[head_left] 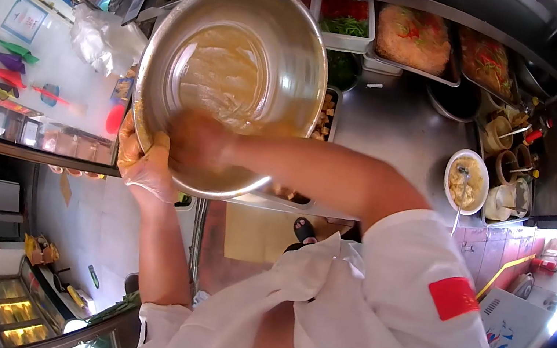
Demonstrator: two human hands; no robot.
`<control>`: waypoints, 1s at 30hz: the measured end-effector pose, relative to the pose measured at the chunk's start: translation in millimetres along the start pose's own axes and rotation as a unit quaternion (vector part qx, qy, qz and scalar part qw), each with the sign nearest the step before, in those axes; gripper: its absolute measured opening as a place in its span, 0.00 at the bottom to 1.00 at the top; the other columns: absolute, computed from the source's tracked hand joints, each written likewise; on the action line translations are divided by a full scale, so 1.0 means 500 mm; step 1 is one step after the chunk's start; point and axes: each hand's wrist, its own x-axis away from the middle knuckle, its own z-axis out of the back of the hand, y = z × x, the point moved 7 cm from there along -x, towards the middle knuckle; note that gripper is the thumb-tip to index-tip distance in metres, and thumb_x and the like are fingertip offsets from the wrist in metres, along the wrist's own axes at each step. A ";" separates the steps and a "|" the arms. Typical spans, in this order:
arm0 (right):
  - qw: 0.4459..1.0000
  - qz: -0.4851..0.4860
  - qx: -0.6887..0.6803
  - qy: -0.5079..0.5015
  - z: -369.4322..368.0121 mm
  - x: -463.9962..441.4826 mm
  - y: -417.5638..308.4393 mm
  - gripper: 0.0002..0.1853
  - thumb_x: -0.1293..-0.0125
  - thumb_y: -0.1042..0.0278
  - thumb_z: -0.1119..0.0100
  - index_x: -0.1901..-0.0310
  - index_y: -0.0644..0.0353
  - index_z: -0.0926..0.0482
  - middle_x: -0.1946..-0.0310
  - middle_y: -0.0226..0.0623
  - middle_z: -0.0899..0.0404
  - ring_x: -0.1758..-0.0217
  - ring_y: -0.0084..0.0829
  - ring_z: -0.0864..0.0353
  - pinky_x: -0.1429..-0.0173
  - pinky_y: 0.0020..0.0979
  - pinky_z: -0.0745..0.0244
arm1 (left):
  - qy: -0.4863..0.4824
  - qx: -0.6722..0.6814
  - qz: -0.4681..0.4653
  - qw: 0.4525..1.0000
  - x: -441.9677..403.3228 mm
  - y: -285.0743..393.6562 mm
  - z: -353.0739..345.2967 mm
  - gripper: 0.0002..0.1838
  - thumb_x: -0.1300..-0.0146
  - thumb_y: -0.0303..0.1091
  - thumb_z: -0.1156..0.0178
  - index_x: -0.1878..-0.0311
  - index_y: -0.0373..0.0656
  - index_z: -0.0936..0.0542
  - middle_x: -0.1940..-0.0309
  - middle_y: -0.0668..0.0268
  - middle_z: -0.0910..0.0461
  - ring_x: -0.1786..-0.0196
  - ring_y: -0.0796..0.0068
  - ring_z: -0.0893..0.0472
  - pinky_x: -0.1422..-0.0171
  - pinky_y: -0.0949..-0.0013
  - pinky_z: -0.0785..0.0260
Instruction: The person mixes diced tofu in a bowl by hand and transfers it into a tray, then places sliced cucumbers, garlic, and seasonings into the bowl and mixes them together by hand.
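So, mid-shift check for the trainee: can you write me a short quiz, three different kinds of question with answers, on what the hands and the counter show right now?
1. True or false: the left hand grips the rim of the large metal bowl.
2. The right hand is: A) flat on the counter; B) inside that bowl; C) at the tray of white cubes.
3. Fill in: a long-handled ____ rests in the small white bowl.

Key: 1 true; 2 B; 3 spoon.
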 end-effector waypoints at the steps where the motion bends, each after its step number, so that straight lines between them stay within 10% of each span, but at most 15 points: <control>1: 0.990 0.132 -0.012 0.038 -0.075 0.073 0.067 0.12 0.33 0.61 0.42 0.57 0.59 0.16 0.57 0.49 0.14 0.51 0.46 0.15 0.45 0.45 0.21 | -0.017 0.029 0.015 0.999 0.000 -0.002 0.008 0.19 0.41 0.13 0.42 0.46 0.31 0.15 0.37 0.61 0.23 0.36 0.67 0.23 0.30 0.65 0.32; 3: 0.990 0.047 0.058 -0.121 -0.091 0.141 0.212 0.13 0.36 0.62 0.37 0.52 0.56 0.16 0.56 0.47 0.15 0.50 0.45 0.16 0.47 0.45 0.21 | -0.044 0.051 0.019 0.998 -0.005 -0.020 0.024 0.20 0.40 0.13 0.42 0.45 0.32 0.15 0.33 0.65 0.27 0.34 0.68 0.25 0.27 0.64 0.34; 4: 0.927 -0.174 0.133 -0.305 -0.046 0.166 0.277 0.14 0.37 0.62 0.35 0.52 0.55 0.16 0.54 0.45 0.16 0.50 0.44 0.16 0.47 0.45 0.21 | -0.039 0.051 0.019 0.998 -0.003 -0.026 0.028 0.20 0.40 0.13 0.42 0.45 0.32 0.15 0.33 0.65 0.27 0.34 0.68 0.25 0.27 0.64 0.34; 6: 0.952 -0.118 0.179 -0.217 0.016 0.089 0.323 0.11 0.38 0.63 0.35 0.55 0.54 0.16 0.51 0.44 0.17 0.51 0.44 0.18 0.49 0.44 0.21 | -0.031 0.015 -0.029 0.999 -0.002 -0.021 0.022 0.20 0.45 0.13 0.40 0.49 0.33 0.13 0.41 0.59 0.19 0.40 0.66 0.21 0.33 0.64 0.30; 8: 0.942 0.003 0.076 0.328 0.169 0.016 0.201 0.09 0.33 0.64 0.40 0.64 0.59 0.14 0.62 0.44 0.14 0.58 0.45 0.15 0.50 0.40 0.19 | -0.029 0.020 -0.039 0.999 0.005 -0.025 0.009 0.20 0.46 0.12 0.42 0.50 0.33 0.13 0.41 0.57 0.18 0.39 0.62 0.20 0.33 0.63 0.30; 9: 0.922 0.004 -0.093 0.377 0.171 -0.018 0.184 0.09 0.33 0.63 0.40 0.66 0.58 0.15 0.63 0.43 0.14 0.60 0.44 0.16 0.52 0.41 0.20 | -0.028 -0.039 -0.067 0.997 0.008 -0.026 0.000 0.21 0.46 0.12 0.43 0.50 0.33 0.13 0.40 0.56 0.19 0.39 0.60 0.20 0.32 0.62 0.30; 13: 0.950 0.018 0.157 0.270 0.051 0.039 0.133 0.09 0.31 0.63 0.42 0.65 0.55 0.15 0.63 0.39 0.15 0.59 0.40 0.16 0.52 0.42 0.21 | -0.040 -0.091 -0.078 0.992 -0.002 -0.008 -0.011 0.22 0.47 0.12 0.46 0.49 0.32 0.14 0.36 0.53 0.20 0.35 0.57 0.21 0.31 0.61 0.31; 18: 0.988 -0.126 0.076 0.047 0.006 0.117 0.313 0.12 0.30 0.62 0.42 0.54 0.56 0.12 0.53 0.47 0.15 0.46 0.47 0.17 0.40 0.43 0.23 | -0.047 -0.072 -0.045 0.995 -0.005 -0.027 -0.001 0.23 0.48 0.11 0.47 0.50 0.31 0.14 0.34 0.53 0.22 0.33 0.59 0.22 0.29 0.62 0.33; 22: 0.942 0.008 0.089 0.323 0.230 -0.007 0.142 0.15 0.28 0.58 0.44 0.49 0.57 0.16 0.47 0.49 0.17 0.43 0.48 0.20 0.38 0.46 0.25 | -0.065 -0.090 -0.101 0.989 0.005 -0.016 -0.028 0.21 0.47 0.11 0.48 0.51 0.30 0.15 0.33 0.51 0.23 0.34 0.58 0.22 0.28 0.61 0.33; 26: 0.971 -0.001 0.153 0.182 -0.013 0.148 0.255 0.16 0.28 0.60 0.44 0.44 0.57 0.19 0.47 0.49 0.18 0.49 0.47 0.18 0.45 0.46 0.23 | -0.062 -0.096 -0.112 0.987 -0.009 0.009 -0.013 0.19 0.47 0.10 0.48 0.54 0.27 0.16 0.35 0.48 0.22 0.35 0.56 0.20 0.31 0.60 0.31; 30: 0.971 -0.090 0.143 0.168 0.097 0.078 0.313 0.18 0.28 0.62 0.45 0.40 0.57 0.22 0.48 0.49 0.18 0.54 0.45 0.17 0.51 0.47 0.21 | -0.067 -0.074 -0.082 0.992 -0.007 -0.014 -0.003 0.19 0.48 0.08 0.49 0.53 0.26 0.17 0.35 0.49 0.22 0.35 0.58 0.21 0.30 0.62 0.32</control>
